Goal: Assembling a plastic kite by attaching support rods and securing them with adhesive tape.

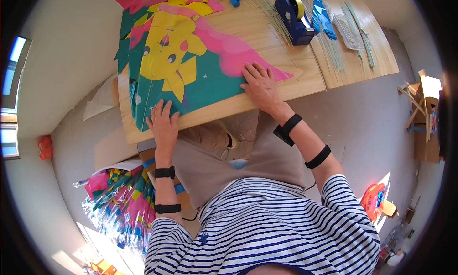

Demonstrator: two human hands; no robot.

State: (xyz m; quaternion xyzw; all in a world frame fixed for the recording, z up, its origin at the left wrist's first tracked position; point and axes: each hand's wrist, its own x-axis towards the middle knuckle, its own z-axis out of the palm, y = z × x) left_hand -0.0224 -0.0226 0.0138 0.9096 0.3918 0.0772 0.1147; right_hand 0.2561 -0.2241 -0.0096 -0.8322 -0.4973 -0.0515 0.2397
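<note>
A green and pink kite sail (210,86), printed with a yellow cartoon animal (167,55), lies spread on the wooden table (303,79). Its outline is triangular, with a fold or seam running along its left side. My left hand (164,124) rests on the sail's near left edge, fingers stretched out and pressing lightly. Over by the pink right corner, my right hand (261,86) lies flat with its fingers a little apart. Neither hand grips anything. Further printed sails (191,3) lie beyond and partly beneath this one.
A blue tape dispenser (293,22) with yellow tape stands at the back right. Around it lie thin sticks (267,12), blue strips (322,17) and a clear plastic box (348,31). Colourful wrapped kites (121,203) are heaped low on the left. A red bag (373,201) sits right.
</note>
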